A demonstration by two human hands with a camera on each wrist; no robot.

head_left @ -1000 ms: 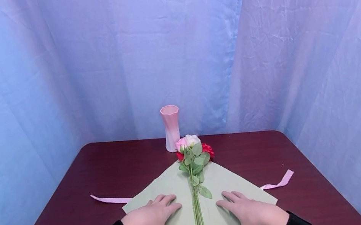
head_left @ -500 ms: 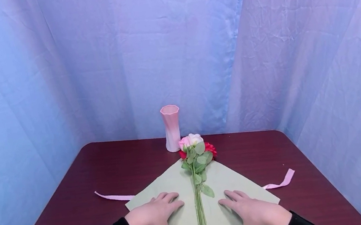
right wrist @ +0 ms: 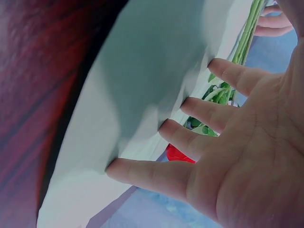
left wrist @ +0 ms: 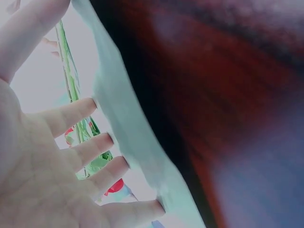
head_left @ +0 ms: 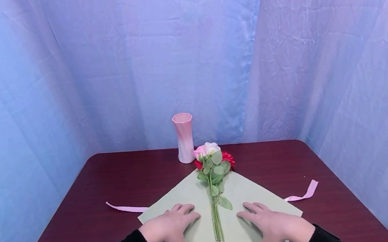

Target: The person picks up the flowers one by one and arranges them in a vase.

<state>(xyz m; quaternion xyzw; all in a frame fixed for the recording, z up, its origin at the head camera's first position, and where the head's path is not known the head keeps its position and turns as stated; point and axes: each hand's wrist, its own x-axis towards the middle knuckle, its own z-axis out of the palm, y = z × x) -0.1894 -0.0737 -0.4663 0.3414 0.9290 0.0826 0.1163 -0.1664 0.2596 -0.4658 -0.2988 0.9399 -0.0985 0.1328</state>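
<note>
Flowers (head_left: pixel 214 190) laid on paper (head_left: pixel 251 185), nothing folded or tied.
The left hand (head_left: pixel 175 229) and right hand (head_left: pixel 268 224) rest spread fingers on the paper, pinching nothing; the stems lie between them, blooms beyond the fingertips at the far corner. Ribbon (head_left: pixel 307 194) ends poke out from under the paper, outside each hand's fingers. I'd call it early: laying out looks done, folding and tying seem left. The vase (head_left: pixel 184 139) stands upright on the surface (head_left: pixel 123 176), well beyond the fingers, no flowers in it.

There are two hands (head_left: pixel 173 226) (head_left: pixel 271 225), one pale-green paper sheet (head_left: pixel 232 237), one red-pink-white flower bunch (head_left: pixel 217 170), two pink ribbon ends (head_left: pixel 127 208) (head_left: pixel 307 194) and one pink-white fluted vase (head_left: pixel 185 141).
</note>
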